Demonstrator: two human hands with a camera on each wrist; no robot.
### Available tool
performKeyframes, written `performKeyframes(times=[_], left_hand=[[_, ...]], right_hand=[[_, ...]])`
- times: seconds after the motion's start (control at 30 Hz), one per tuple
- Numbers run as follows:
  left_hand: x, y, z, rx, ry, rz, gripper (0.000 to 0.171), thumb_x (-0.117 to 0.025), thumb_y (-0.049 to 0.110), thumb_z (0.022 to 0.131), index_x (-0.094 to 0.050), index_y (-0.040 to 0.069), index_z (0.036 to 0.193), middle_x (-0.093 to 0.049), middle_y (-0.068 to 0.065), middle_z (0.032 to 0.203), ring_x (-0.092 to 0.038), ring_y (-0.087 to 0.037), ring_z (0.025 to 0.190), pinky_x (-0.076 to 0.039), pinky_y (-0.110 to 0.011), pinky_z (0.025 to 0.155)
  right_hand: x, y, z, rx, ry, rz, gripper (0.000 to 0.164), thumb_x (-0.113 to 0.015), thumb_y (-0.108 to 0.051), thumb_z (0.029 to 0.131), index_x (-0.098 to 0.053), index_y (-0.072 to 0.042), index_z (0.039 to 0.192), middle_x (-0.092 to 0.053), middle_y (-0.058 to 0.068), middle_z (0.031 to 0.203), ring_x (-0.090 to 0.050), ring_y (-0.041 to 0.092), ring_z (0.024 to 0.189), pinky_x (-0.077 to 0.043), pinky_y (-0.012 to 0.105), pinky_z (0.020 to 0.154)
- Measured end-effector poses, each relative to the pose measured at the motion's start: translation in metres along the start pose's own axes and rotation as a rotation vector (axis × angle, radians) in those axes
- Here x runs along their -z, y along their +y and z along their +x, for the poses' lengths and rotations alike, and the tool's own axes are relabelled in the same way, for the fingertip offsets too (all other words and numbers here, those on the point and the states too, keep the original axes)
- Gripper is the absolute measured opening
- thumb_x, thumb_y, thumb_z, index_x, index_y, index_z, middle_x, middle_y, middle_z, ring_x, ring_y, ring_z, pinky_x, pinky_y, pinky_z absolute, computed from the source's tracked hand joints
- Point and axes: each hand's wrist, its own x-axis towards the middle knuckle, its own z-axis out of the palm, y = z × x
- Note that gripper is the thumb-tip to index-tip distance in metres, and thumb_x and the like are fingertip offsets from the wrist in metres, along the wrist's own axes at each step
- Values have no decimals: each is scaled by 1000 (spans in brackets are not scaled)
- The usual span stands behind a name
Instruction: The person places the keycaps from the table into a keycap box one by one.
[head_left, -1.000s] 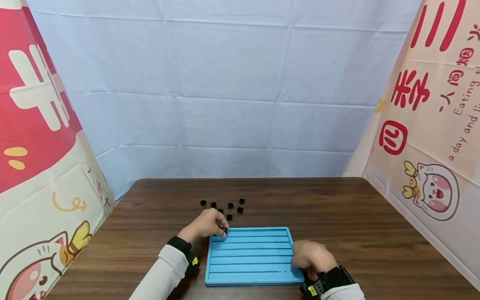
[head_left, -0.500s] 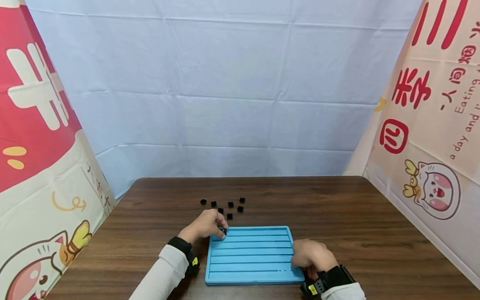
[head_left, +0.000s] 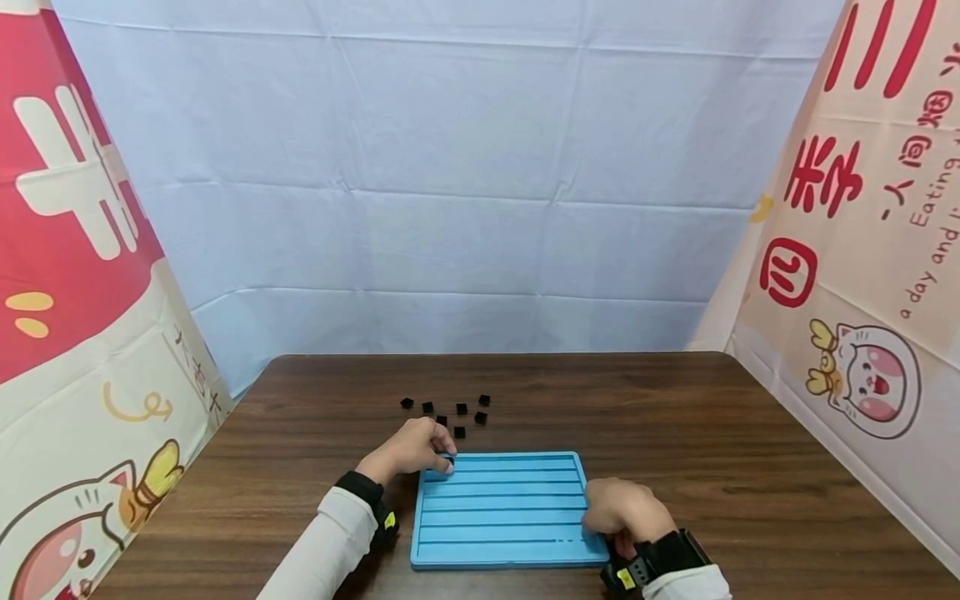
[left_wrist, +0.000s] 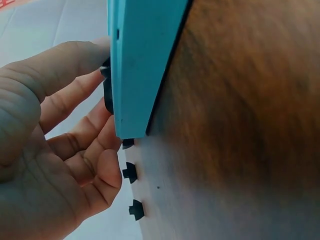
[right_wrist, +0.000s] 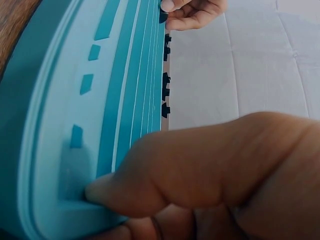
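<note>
A light blue tray (head_left: 498,517) with long parallel grooves lies on the table. At its far left corner my left hand (head_left: 408,447) pinches a small black block (left_wrist: 108,95) between thumb and fingers, against the tray's grooved face. In the head view the fingers mostly hide that block. My right hand (head_left: 628,510) grips the tray's near right corner. In the right wrist view its thumb (right_wrist: 125,192) presses inside the rim, with curled fingers partly visible underneath.
Several loose black blocks (head_left: 460,432) are scattered on the brown wooden table (head_left: 675,417) beyond the tray. In the left wrist view, some blocks (left_wrist: 136,210) show a small stub. A pale blue cloth (head_left: 465,183) hangs behind, with printed cloths at both sides.
My left fingertips shift very slightly at the tray's corner, and less of the black block shows beside the thumb. The right hand and the tray keep their places.
</note>
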Motion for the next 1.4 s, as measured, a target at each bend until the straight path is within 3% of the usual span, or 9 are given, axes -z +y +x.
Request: performKeyframes(times=[0.6, 0.83, 1.07, 1.2, 1.4], left_hand=[[2, -3, -2, -26, -1, -39, 12, -74, 10, 79, -68, 7, 90, -62, 3, 85, -57, -15, 80, -48, -32, 69], [10, 2, 0, -29, 74, -9, 13, -70, 10, 84, -67, 4, 96, -62, 0, 88, -59, -16, 82, -49, -32, 69], [17, 6, 3, -18, 161, 38, 13, -68, 8, 85, -66, 2, 97, -60, -11, 95, -57, -24, 87, -47, -37, 74], [19, 6, 3, 17, 180, 34, 15, -68, 10, 86, -66, 3, 99, -56, -14, 103, -54, -30, 96, -45, -42, 79], [20, 4, 5, 35, 189, 49, 15, -68, 10, 85, -67, 4, 99, -57, -9, 103, -54, -31, 99, -45, -43, 80]], right_hand=[[0, 0, 1, -6, 6, -8, 18, -57, -4, 83, -57, -3, 65, -53, 9, 45, -47, 13, 32, -39, 25, 35], [-1, -1, -1, -11, 8, -2, 16, -58, -5, 84, -56, -4, 68, -54, 12, 49, -47, 14, 34, -39, 26, 36], [-2, -2, 0, -16, 3, -9, 16, -58, -5, 82, -57, -4, 66, -55, 12, 50, -49, 16, 36, -41, 27, 38], [-2, -2, 0, -15, -4, 7, 15, -58, -4, 83, -56, -4, 68, -55, 13, 51, -49, 16, 37, -40, 27, 38], [-1, -2, 0, -16, -3, 4, 18, -58, -4, 83, -58, -3, 65, -53, 11, 47, -47, 15, 34, -39, 26, 36]])
